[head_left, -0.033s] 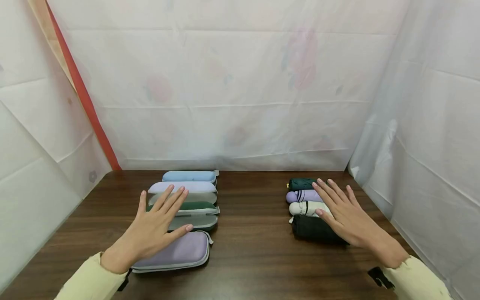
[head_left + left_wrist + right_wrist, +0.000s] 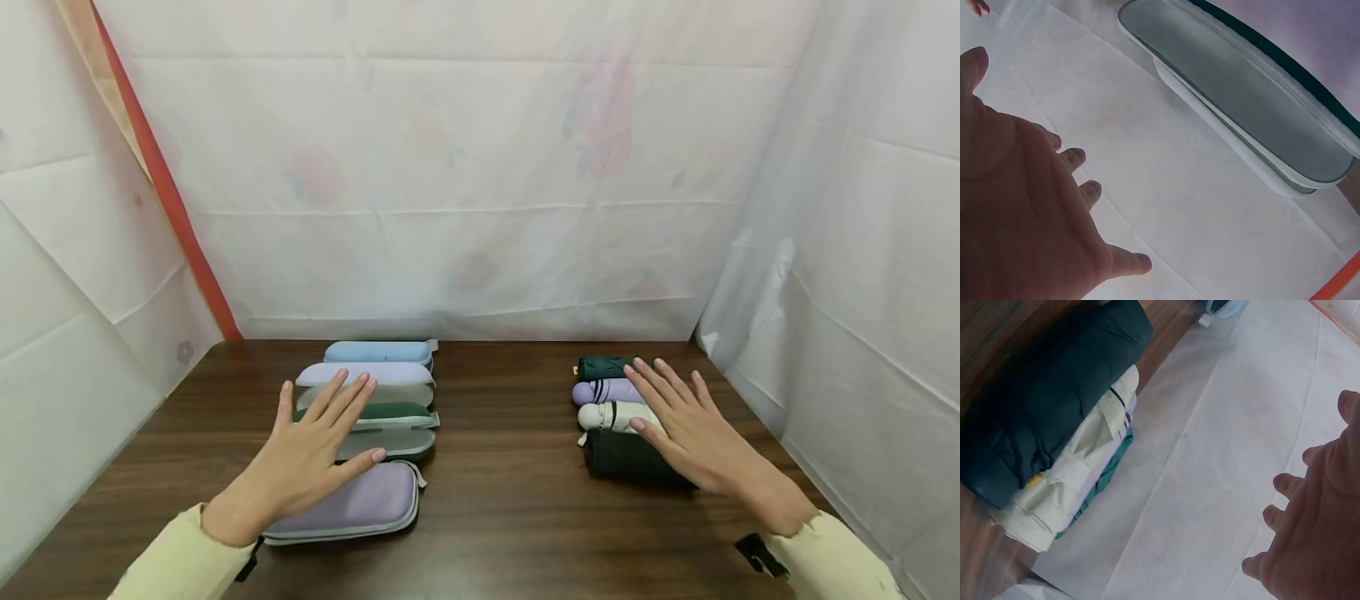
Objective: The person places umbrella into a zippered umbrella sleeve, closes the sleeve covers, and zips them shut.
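My left hand (image 2: 303, 467), fingers spread and straight, is held above a column of zip cases and grips nothing. Nearest it is a closed purple zip case (image 2: 375, 500), partly hidden by the hand. Behind that come a dark green case (image 2: 401, 411) with a grey part, a pale lilac case (image 2: 390, 372) with a grey part, and a blue case (image 2: 378, 351). Over a column of folded umbrellas my right hand (image 2: 697, 442) is spread likewise, holding nothing. They are a black umbrella (image 2: 626, 457), white umbrella (image 2: 615, 415), purple umbrella (image 2: 618, 391) and dark green umbrella (image 2: 602, 367).
Both columns lie on a brown wooden table (image 2: 502, 467), with a strip of bare wood between them. White sheeting (image 2: 480, 167) hangs behind and at both sides. A red strip (image 2: 161, 179) slants down the left back corner.
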Motion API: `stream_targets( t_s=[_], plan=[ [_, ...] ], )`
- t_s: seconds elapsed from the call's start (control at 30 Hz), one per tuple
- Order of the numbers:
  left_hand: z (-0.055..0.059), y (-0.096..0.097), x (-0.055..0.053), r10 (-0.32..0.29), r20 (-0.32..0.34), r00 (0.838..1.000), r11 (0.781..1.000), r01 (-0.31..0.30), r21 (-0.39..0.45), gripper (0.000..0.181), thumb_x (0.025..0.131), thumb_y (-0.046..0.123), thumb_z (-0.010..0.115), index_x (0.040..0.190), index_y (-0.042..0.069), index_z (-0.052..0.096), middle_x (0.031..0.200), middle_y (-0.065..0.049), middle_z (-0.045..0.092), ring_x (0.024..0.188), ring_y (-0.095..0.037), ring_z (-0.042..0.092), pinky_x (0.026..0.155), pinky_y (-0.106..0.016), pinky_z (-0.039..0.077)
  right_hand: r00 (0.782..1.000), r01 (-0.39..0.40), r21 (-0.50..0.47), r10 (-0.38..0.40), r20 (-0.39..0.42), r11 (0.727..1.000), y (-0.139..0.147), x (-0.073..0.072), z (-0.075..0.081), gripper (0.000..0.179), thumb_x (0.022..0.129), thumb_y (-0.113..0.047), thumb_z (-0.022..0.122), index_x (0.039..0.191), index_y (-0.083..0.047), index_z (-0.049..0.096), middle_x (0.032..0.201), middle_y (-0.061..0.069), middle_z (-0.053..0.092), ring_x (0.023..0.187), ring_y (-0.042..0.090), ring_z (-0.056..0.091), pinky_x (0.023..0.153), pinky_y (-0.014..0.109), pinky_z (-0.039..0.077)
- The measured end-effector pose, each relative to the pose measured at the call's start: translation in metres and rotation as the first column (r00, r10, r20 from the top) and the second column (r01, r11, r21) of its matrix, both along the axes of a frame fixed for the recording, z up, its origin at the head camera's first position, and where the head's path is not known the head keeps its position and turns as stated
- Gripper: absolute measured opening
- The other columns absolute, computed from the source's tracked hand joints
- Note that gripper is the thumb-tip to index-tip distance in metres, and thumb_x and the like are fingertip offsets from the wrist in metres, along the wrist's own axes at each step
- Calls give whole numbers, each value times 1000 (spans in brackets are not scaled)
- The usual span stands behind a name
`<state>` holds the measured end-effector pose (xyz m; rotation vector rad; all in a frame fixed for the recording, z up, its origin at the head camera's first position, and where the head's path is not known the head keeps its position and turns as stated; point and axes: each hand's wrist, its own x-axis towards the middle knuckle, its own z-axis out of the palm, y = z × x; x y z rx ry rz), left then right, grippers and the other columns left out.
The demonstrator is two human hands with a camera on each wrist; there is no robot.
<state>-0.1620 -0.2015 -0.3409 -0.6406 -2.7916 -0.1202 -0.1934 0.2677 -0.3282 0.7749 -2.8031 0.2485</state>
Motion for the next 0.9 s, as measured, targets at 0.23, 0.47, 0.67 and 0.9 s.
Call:
stream_targets(
  t_s=[0.23,0.47,0.67,0.9],
  plan=[
    [-1,-1,4,8,14,1000,1000,-8,3,83,93,62,42,154,17,11,157,-5,20,144,-27,9,104,-61,-14,997,11,-7,-10,70,1000,3,0,-5,62,103,-40,36,154,-17,11,159,7,10,144,26,-1,109,55,-7],
    [-1,-6,6,5,16,1000,1000,-5,9,83,93,61,43,154,16,10,157,-7,19,144,-26,8,105,-59,-13,996,18,-1,-18,85,1000,9,0,-6,62,103,-40,36,154,-17,10,159,8,10,144,26,-1,109,56,-6],
    [-8,-14,10,-4,5,1000,1000,4,16,85,91,62,47,155,19,9,157,-6,18,144,-24,8,107,-56,-11,997,1,-14,0,75,1000,8,-3,-10,62,102,-39,40,154,-15,14,157,11,15,143,32,7,109,57,-2],
    [-24,-26,13,-28,6,1000,999,28,38,91,87,62,54,155,18,11,157,-7,20,144,-21,7,109,-47,-14,999,-23,4,23,28,1000,14,-9,-22,70,98,-41,50,153,-14,18,143,18,34,132,38,30,102,60,22]
  ],
)
